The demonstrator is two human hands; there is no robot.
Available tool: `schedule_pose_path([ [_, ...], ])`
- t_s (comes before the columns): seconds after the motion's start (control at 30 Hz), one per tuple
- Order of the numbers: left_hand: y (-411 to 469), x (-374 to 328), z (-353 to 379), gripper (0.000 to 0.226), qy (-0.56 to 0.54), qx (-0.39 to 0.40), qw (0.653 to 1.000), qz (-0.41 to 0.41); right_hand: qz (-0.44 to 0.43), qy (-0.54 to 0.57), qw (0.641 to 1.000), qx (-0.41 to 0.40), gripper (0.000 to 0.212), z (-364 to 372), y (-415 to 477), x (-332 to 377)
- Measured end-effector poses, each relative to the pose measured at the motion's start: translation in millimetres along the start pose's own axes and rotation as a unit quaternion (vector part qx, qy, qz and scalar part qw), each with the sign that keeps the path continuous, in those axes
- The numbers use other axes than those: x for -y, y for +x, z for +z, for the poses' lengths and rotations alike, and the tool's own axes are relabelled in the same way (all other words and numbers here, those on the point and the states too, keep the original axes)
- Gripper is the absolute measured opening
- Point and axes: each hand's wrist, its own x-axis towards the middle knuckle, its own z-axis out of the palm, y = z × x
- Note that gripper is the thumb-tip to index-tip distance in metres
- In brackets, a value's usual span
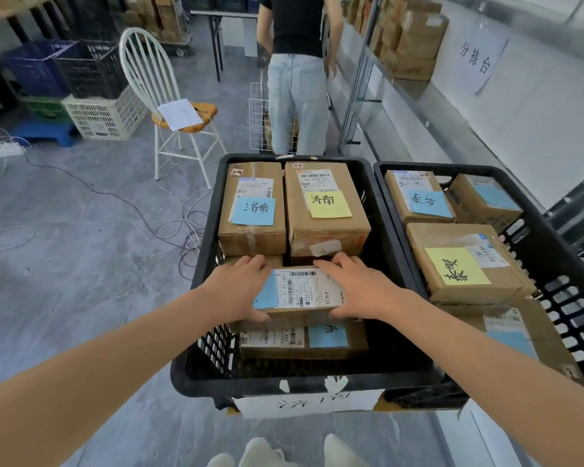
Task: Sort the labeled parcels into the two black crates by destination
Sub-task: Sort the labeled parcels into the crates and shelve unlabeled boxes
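held parcel: small brown cardboard parcel with a white shipping label (300,291), low in the near end of the left black plastic crate (284,385), over another labelled box (304,345). can't tell if it's resting yet.
hands: left hand (240,291) and right hand (358,288) each clamped round one end of it.
done so far: two bigger brown boxes (252,230) with sticky notes at the back of that crate. the right black plastic crate (560,264) holds about four more.
left to do: probably just letting go. no unsorted parcels show nearby, so it looks close to finished.
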Motion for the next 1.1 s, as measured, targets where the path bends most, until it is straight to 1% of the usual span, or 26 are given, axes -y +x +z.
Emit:
schedule_pose_path([
  [0.1,-1,2,0,0.097,-0.001,0.013,1.0,0.006,-0.001,0.012,1.0,0.01,0.107,-1,-2,4],
  [0.17,-3,3,2,0.1,0.009,0.039,0.999,0.007,-0.013,0.01,1.0,0.019,0.107,1,-6,10],
  [0.27,-3,2,4,0.103,0.03,0.083,0.996,0.005,-0.033,-0.022,0.999,0.037,0.11,8,-7,24],
  [0.33,-2,-1,3,0.101,0.023,0.105,0.994,0.004,-0.032,-0.041,0.997,0.048,0.111,10,-7,29],
  [0.43,-1,-3,1,0.101,0.017,0.121,0.992,0.015,-0.036,-0.04,0.997,0.064,0.113,11,-12,27],
  [0.57,-3,-6,1,0.105,-0.005,0.124,0.992,0.026,-0.035,-0.031,0.995,0.088,0.116,7,-19,17],
  [0.7,-7,-11,2,0.107,-0.043,0.156,0.986,0.031,-0.034,-0.01,0.989,0.142,0.116,6,-20,7],
  [0.73,-8,-10,3,0.108,-0.043,0.153,0.987,0.028,-0.033,-0.013,0.991,0.133,0.115,8,-22,7],
  [0.83,-12,-5,7,0.109,-0.027,0.119,0.992,-0.003,-0.024,-0.012,0.998,0.061,0.111,17,-24,15],
  [0.9,-13,-3,6,0.11,-0.033,0.124,0.992,-0.014,-0.024,0.001,0.999,0.047,0.112,20,-24,17],
  [0.97,-12,-5,0,0.115,-0.026,0.135,0.99,-0.008,-0.03,0.008,0.998,0.047,0.111,19,-27,15],
  [1.03,-6,-11,-15,0.119,-0.026,0.108,0.994,0.0,-0.029,0.027,0.999,0.024,0.103,8,-35,7],
  [1.07,0,-15,-25,0.115,-0.042,0.079,0.996,0.004,-0.021,0.045,0.999,0.0,0.095,-3,-40,2],
  [1.1,8,-22,-38,0.105,-0.072,0.047,0.996,0.009,-0.012,0.067,0.997,-0.03,0.086,-16,-44,-4],
])
